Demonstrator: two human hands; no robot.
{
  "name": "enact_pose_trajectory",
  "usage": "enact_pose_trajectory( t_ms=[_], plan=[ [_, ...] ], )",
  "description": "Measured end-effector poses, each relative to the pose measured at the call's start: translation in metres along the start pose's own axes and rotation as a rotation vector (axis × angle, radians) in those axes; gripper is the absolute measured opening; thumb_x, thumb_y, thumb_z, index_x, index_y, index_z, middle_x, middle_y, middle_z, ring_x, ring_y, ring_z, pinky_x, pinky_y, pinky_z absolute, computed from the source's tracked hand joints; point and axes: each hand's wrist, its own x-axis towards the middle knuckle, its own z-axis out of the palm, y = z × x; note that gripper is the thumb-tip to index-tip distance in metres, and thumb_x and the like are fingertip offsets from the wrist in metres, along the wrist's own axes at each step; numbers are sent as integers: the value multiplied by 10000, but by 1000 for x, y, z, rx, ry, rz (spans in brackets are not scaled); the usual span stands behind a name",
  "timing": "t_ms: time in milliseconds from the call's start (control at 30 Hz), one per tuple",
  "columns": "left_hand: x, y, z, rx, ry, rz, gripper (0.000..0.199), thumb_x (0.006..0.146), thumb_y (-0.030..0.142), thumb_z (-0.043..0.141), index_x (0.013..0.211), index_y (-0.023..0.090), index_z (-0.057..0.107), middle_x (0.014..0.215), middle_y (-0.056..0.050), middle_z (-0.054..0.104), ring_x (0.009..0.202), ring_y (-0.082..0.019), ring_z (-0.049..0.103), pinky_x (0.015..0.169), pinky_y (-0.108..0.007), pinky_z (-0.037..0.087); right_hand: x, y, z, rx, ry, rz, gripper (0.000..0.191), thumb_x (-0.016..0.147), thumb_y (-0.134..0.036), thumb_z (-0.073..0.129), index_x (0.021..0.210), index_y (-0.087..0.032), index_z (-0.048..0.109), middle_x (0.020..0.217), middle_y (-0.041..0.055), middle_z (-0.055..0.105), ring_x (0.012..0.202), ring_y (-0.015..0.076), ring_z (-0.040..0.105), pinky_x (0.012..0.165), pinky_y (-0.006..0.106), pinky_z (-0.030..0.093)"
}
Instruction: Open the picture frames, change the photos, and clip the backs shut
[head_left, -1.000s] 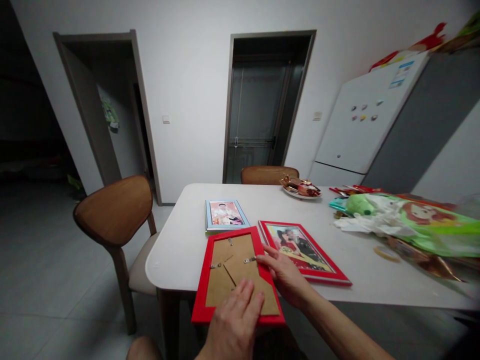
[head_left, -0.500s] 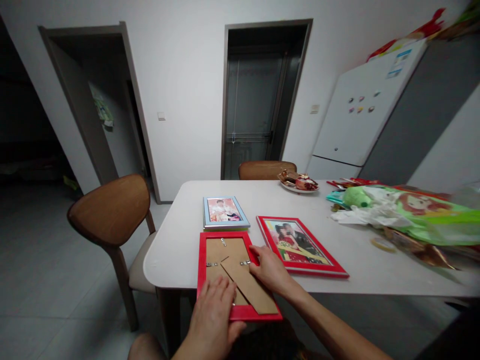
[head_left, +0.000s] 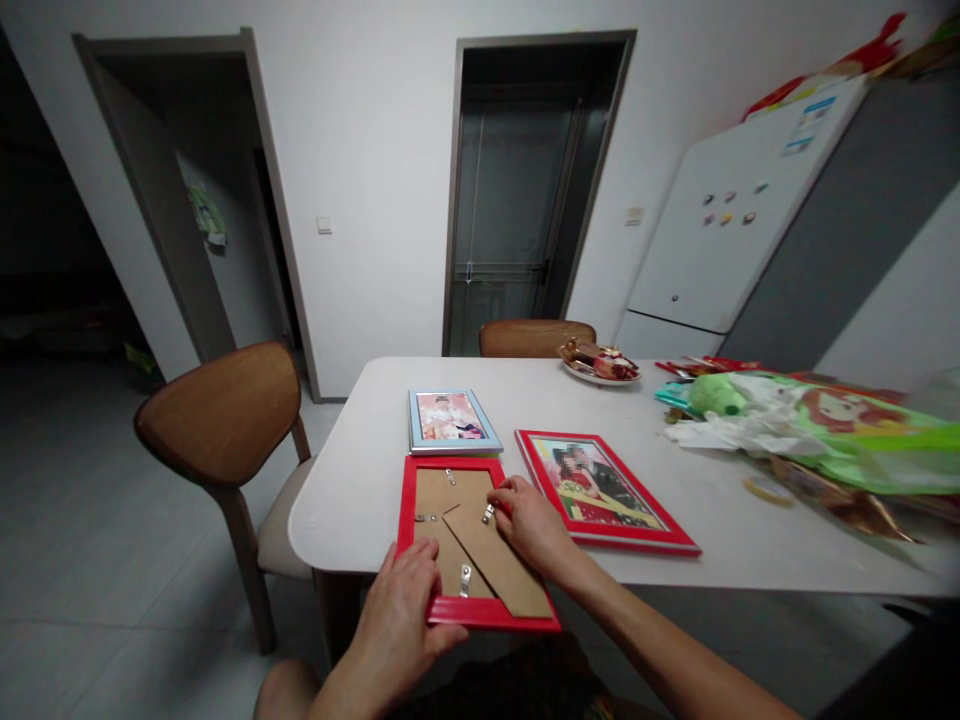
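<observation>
A red picture frame (head_left: 495,612) lies face down over the table's near edge, its brown backing board (head_left: 442,490) and angled stand flap (head_left: 499,560) facing up. Metal clips are fixed around the backing; the bottom one (head_left: 466,580) points up and down the board. My left hand (head_left: 397,610) grips the frame's near left corner, fingers on top and thumb along the lower edge. With curled fingers, my right hand (head_left: 529,525) holds the right-hand metal clip (head_left: 489,513), which sits at a slant. The fingertips partly cover that clip.
A blue photo frame (head_left: 415,425) and a second red photo frame (head_left: 540,490) lie face up on the white table (head_left: 345,500). A plate (head_left: 600,378), green plastic packaging (head_left: 862,460) and a tape roll (head_left: 766,491) are further right. A wooden chair (head_left: 225,410) stands left.
My left hand has slid left toward the frame's corner, uncovering the bottom clip. My right fingers have moved inward onto the right clip, which has turned from level to slanted.
</observation>
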Motion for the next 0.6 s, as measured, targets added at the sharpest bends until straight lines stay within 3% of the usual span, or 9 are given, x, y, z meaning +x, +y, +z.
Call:
enact_pose_trajectory(
  t_ms=[100, 267, 367, 500, 600],
  plan=[
    [1, -3, 3, -10, 14, 11, 350, 532, 302, 717, 816, 177, 556, 1201, -120, 496, 1132, -265, 414, 973, -462, 260, -12, -13, -10, 46, -2, -111, 261, 726, -231, 487, 946, -195, 622, 1059, 97, 521, 967, 214, 458, 832, 338, 353],
    [4, -3, 8, 4, 24, -18, 343, 534, 291, 716, 818, 169, 568, 1216, -131, 478, 1141, -272, 403, 980, -467, 253, -26, -42, -17, 258, -277, -378, 180, 700, -196, 537, 820, -243, 663, 1019, 42, 552, 958, 174, 471, 843, 306, 361],
    [5, -1, 8, 2, 15, -27, 360, 548, 285, 707, 859, 167, 569, 1215, -132, 478, 1141, -272, 403, 982, -475, 249, -24, -49, -16, 265, -282, -383, 162, 715, -176, 520, 754, -229, 667, 952, 39, 573, 925, 174, 472, 826, 321, 369],
    [5, -1, 6, -9, 10, -29, 495, 539, 267, 715, 987, 165, 532, 1190, -132, 502, 1128, -271, 419, 974, -488, 260, -19, -46, -18, 297, -337, -436, 235, 709, -114, 493, 828, -229, 660, 985, 45, 560, 965, 172, 455, 854, 323, 356],
    [5, -2, 7, -4, 27, -14, 388, 528, 270, 724, 866, 164, 567, 1188, -135, 503, 1126, -271, 421, 971, -477, 271, -18, -39, -22, 324, -401, -432, 251, 688, -101, 511, 846, -226, 660, 1062, 54, 534, 1002, 175, 448, 861, 313, 357]
  ],
)
